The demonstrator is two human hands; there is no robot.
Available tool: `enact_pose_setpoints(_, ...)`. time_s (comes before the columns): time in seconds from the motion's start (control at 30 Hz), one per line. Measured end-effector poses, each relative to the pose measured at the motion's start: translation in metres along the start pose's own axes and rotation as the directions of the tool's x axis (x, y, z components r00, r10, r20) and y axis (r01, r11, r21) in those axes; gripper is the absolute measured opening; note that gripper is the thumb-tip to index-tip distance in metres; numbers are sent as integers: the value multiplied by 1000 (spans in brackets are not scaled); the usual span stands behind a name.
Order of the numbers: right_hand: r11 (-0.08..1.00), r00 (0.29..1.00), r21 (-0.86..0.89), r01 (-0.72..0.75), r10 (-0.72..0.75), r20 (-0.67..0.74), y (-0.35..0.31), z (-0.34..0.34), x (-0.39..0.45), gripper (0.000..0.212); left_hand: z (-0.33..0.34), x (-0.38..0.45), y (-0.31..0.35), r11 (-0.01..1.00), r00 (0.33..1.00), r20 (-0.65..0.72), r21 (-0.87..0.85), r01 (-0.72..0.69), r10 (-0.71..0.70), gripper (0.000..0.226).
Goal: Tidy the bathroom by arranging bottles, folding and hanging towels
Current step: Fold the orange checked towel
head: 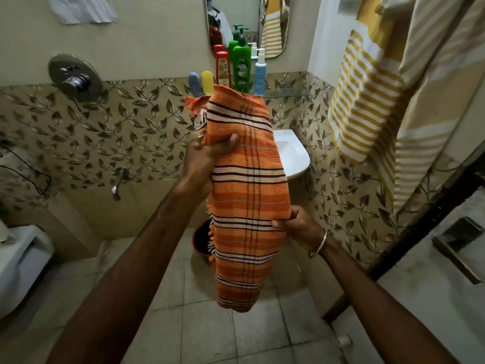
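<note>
I hold a folded orange towel (248, 195) with dark and white stripes upright in front of me. My left hand (203, 164) grips its left edge near the top, thumb across the front. My right hand (296, 224), a bangle on the wrist, pinches its right edge lower down. Behind the towel, a glass shelf (283, 93) carries a red bottle (223, 68), a green pump bottle (242, 68), a blue-and-white spray bottle (259, 74), and blue (194, 84) and yellow (207, 81) tubes. A yellow-striped towel (367, 95) hangs at the right.
A white washbasin (294, 156) sits behind the towel, a mirror (246, 19) above the shelf. A shower valve (74, 77) and tap (118, 182) are on the tiled wall at left. A toilet (18, 264) stands far left, a red bucket (202, 240) on the floor.
</note>
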State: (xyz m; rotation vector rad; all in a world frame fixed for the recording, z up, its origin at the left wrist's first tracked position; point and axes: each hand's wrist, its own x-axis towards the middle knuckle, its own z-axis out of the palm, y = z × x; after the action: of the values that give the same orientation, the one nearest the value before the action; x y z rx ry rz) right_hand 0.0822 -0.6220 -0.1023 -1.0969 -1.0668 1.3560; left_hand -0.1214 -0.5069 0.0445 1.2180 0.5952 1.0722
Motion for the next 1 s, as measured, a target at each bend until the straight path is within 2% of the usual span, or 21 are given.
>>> enact_pose_setpoints(0.13,999,999,-26,46,-46,-10,-22,17,10,51,-21,21,20,974,974,21,-13,227,-227,47)
enact_pose_setpoints(0.2,997,997,41,71,-71,-13,-37,25,14,41,-27,22,29,960,963,40,-67,270,-268,47)
enact_pose_setpoints(0.3,979,994,177,105,-99,-42,-64,33,20,32,-29,9,21,911,948,177,-276,305,-264,58)
enact_pose_setpoints(0.4,956,990,259,139,-141,-9,-87,38,26,33,-35,-10,-17,760,920,295,-527,381,-256,69)
enact_pose_setpoints(0.47,944,987,293,151,-161,11,-97,38,29,38,-42,-18,-40,789,917,265,-473,392,-297,77)
enact_pose_setpoints(0.5,941,986,303,151,-164,16,-101,38,30,41,-44,-22,-51,784,901,296,-451,426,-318,84)
enact_pose_setpoints(0.57,941,987,304,147,-159,15,-104,34,33,48,-43,-31,-65,746,837,449,-429,509,-313,102)
enact_pose_setpoints(0.6,942,988,304,142,-152,12,-105,31,34,50,-40,-36,-67,734,823,498,-444,514,-275,106)
enact_pose_setpoints(0.63,942,990,308,133,-144,11,-106,28,34,52,-37,-40,-63,756,835,487,-437,486,-255,106)
enact_pose_setpoints(0.7,944,993,314,106,-115,9,-108,24,34,57,-38,-41,-51,853,882,401,-341,396,-249,94)
enact_pose_setpoints(0.77,958,997,277,70,-75,6,-111,20,34,59,-35,-37,-41,964,929,315,-116,238,-191,67)
enact_pose_setpoints(0.8,973,998,223,54,-55,-2,-113,19,35,60,-33,-36,-35,984,940,294,8,178,-173,56)
enact_pose_setpoints(0.87,997,1000,72,-6,9,-30,-118,14,37,59,-28,-29,-28,981,960,237,158,113,-149,43)
enact_pose_setpoints(0.93,995,995,-48,-87,85,-48,-124,9,39,53,-25,-22,-23,969,973,179,224,101,-143,37)
enact_pose_setpoints(1.0,977,984,-156,-145,126,-130,-128,5,43,42,-22,-13,-21,952,981,127,288,104,-146,33)
